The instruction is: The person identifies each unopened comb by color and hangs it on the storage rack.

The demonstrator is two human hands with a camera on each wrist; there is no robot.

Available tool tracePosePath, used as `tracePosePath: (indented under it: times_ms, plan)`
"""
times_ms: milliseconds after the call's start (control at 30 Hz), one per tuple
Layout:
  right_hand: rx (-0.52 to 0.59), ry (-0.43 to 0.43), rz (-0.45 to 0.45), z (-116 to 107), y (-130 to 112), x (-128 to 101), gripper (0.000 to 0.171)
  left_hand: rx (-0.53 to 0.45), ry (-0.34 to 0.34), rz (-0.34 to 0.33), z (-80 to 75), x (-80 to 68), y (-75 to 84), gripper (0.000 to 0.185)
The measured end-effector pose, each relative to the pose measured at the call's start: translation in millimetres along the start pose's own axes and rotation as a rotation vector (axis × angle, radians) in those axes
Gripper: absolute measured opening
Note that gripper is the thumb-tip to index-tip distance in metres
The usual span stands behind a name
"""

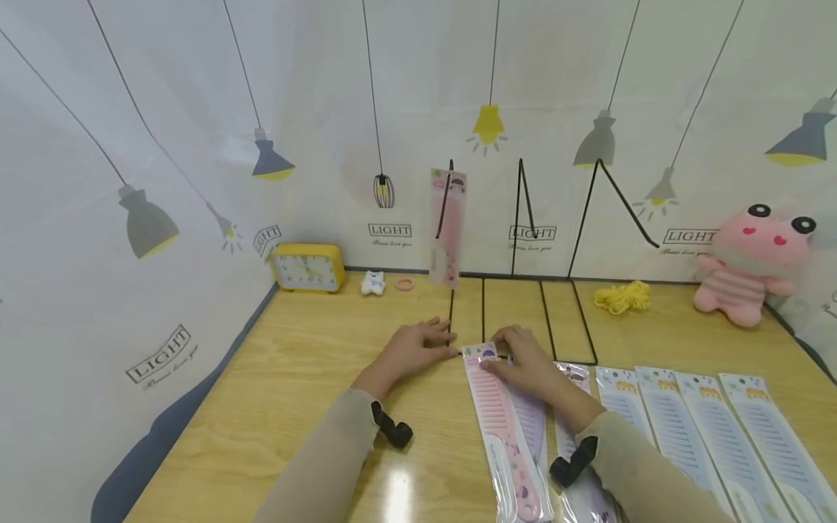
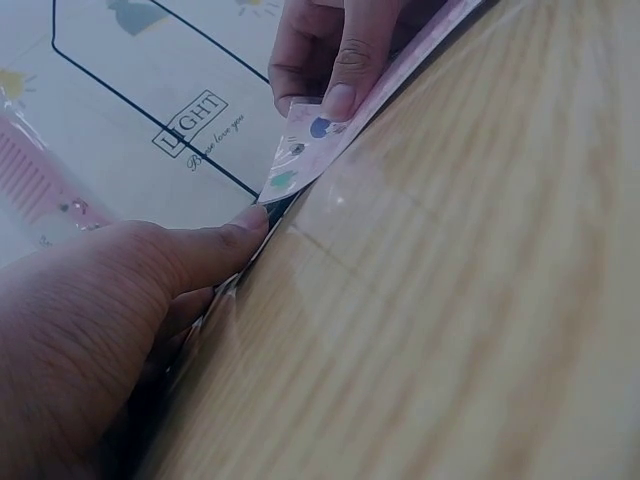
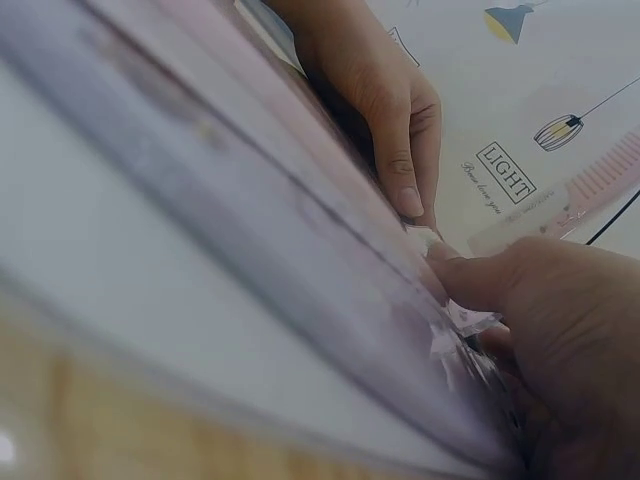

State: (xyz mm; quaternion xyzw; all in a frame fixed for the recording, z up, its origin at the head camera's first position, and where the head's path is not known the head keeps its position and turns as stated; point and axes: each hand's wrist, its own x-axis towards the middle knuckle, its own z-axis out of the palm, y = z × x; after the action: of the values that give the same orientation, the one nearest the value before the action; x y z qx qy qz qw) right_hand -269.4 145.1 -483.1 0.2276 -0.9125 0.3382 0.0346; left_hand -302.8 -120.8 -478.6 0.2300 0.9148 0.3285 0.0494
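On the wooden table [image 1: 294,378], both hands pinch the pink comb packet [image 1: 500,414].

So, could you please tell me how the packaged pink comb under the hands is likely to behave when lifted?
The pink comb pack probably bends at its card top, whose corner already curls up in the left wrist view. Its glossy sleeve looks slippery, and being long and flat it is likely light and won't roll.

A staged tabletop set, resembling a small shop display: a wooden table [image 1: 294,378] enclosed by a lamp-printed backdrop [image 1: 196,109], a black wire display rack [image 1: 523,290] at the far edge, and packaged combs [image 1: 686,428] ranged along the near right edge.
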Motion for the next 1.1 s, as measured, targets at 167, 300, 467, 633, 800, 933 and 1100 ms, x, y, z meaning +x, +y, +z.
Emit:
tracePosePath:
  times_ms: [167, 300, 467, 633, 800, 933, 1100]
  plan:
    - [0.014, 0.007, 0.010, 0, 1, 0, 0.037, 0.014, 0.001, 0.014, 1.3, 0.0, -0.7, 0.044]
    - [0.032, 0.001, 0.022, -1, 0, -1, 0.033, 0.007, 0.006, 0.012, 0.4, -1.6, 0.3, 0.044]
    - [0.045, 0.044, 0.025, -1, -1, -1, 0.027, 0.004, 0.008, 0.003, 0.5, -2.0, 0.5, 0.043]
    - [0.131, 0.139, 0.032, 0, -1, -2, 0.027, -0.008, 0.009, 0.006, 0.4, -3.5, 2.3, 0.042]
    - [0.259, 0.231, 0.079, -2, -3, -2, 0.025, -0.013, 0.007, 0.000, 0.9, -4.7, 2.5, 0.043]
    - [0.304, 0.288, 0.148, -6, -5, -2, 0.034, -0.009, 0.011, -0.004, 0.4, -4.0, 3.1, 0.043]
    - [0.340, 0.293, 0.220, -10, -9, -3, 0.041, -0.016, 0.005, 0.000, -0.6, -3.5, 3.4, 0.042]
